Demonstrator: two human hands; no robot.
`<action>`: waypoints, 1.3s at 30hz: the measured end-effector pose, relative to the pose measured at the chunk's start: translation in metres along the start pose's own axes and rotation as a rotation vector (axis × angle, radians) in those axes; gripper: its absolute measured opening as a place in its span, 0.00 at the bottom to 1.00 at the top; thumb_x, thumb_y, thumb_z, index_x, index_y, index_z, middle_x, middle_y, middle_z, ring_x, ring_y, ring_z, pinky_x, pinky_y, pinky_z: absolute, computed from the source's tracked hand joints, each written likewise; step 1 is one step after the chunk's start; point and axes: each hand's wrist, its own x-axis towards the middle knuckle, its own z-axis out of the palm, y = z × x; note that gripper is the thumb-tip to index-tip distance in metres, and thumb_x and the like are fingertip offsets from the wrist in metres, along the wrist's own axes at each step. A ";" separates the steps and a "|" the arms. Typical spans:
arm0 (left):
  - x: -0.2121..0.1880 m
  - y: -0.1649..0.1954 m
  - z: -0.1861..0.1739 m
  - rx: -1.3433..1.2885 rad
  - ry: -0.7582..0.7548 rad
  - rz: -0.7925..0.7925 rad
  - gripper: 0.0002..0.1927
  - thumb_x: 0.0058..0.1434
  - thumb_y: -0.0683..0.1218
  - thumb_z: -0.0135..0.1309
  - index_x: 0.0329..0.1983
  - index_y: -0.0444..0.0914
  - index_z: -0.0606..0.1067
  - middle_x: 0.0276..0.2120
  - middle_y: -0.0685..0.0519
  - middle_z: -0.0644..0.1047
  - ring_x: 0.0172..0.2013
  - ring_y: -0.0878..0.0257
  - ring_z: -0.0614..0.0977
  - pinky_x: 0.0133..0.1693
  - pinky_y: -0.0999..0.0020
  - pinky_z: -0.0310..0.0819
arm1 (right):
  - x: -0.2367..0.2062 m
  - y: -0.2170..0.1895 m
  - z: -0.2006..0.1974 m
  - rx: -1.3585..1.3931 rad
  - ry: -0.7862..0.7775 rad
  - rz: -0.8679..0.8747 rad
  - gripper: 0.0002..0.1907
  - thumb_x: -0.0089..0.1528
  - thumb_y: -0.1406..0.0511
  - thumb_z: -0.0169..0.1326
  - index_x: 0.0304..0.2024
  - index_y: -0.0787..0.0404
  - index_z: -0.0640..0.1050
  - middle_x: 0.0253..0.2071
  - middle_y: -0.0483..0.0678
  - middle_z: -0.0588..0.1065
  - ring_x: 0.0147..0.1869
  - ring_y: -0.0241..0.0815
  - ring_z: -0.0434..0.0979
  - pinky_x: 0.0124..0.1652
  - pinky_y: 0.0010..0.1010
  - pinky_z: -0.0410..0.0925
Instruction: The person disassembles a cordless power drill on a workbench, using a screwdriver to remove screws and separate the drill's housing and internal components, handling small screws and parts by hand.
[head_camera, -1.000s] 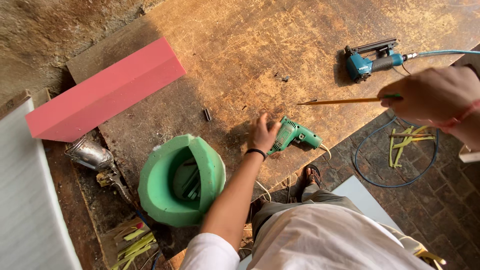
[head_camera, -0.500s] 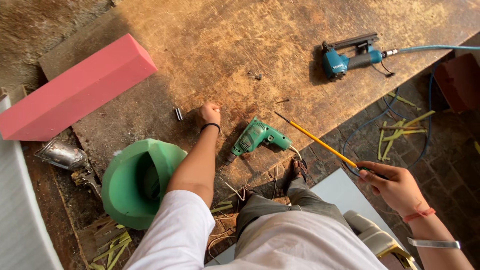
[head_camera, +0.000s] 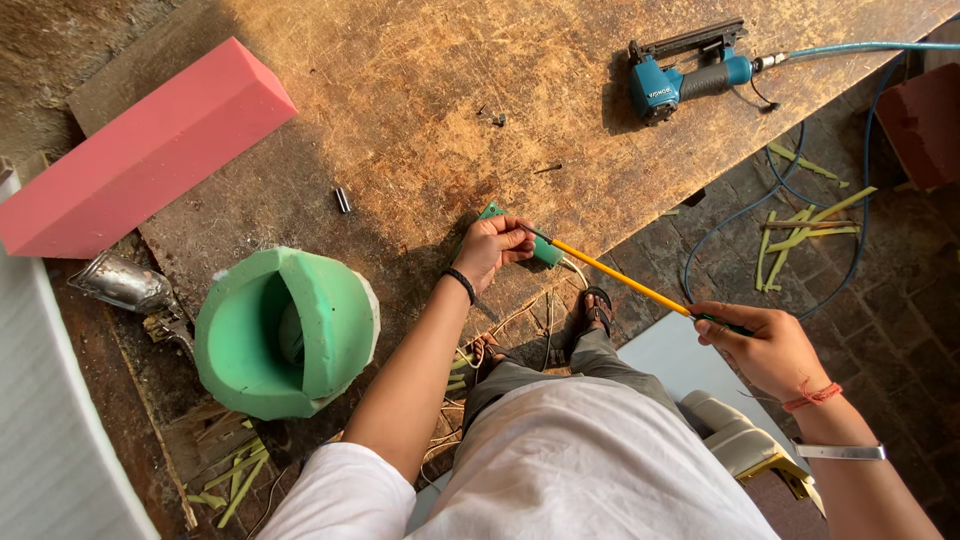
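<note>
Head view: left hand grips the green drill on the wooden table; right hand pinches a yellow rod, its tip reaching the drill beside the left fingers.

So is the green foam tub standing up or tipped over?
Tipped over. The green foam tub lies on its side at the table edge, its opening facing sideways and showing the hollow inside.

Worn, scratched brown plywood worktop under warm raking light, sitting over a dark brick-paved floor littered with yellow-green cane offcuts, rough earthen ground beyond the top-left edge, white corrugated sheet along the left.
</note>
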 end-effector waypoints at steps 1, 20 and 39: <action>-0.003 -0.001 -0.001 -0.035 -0.017 -0.003 0.08 0.67 0.39 0.53 0.46 0.31 0.78 0.36 0.49 0.82 0.36 0.63 0.84 0.42 0.66 0.85 | -0.001 0.001 0.000 -0.011 0.005 -0.012 0.19 0.61 0.63 0.62 0.55 0.55 0.85 0.27 0.46 0.78 0.25 0.31 0.65 0.26 0.27 0.59; -0.002 0.020 -0.007 0.303 -0.098 -0.182 0.08 0.66 0.39 0.56 0.45 0.29 0.79 0.34 0.46 0.82 0.32 0.62 0.85 0.37 0.66 0.85 | -0.011 -0.033 -0.034 -0.612 0.129 -0.206 0.16 0.58 0.50 0.64 0.48 0.37 0.86 0.35 0.44 0.86 0.35 0.43 0.86 0.39 0.36 0.76; 0.020 -0.082 0.056 -0.622 0.192 -0.308 0.09 0.70 0.45 0.54 0.47 0.33 0.77 0.33 0.53 0.78 0.35 0.63 0.83 0.42 0.66 0.84 | -0.037 -0.039 -0.025 -0.906 0.242 -0.296 0.15 0.61 0.53 0.57 0.50 0.33 0.84 0.39 0.39 0.84 0.35 0.43 0.84 0.35 0.36 0.77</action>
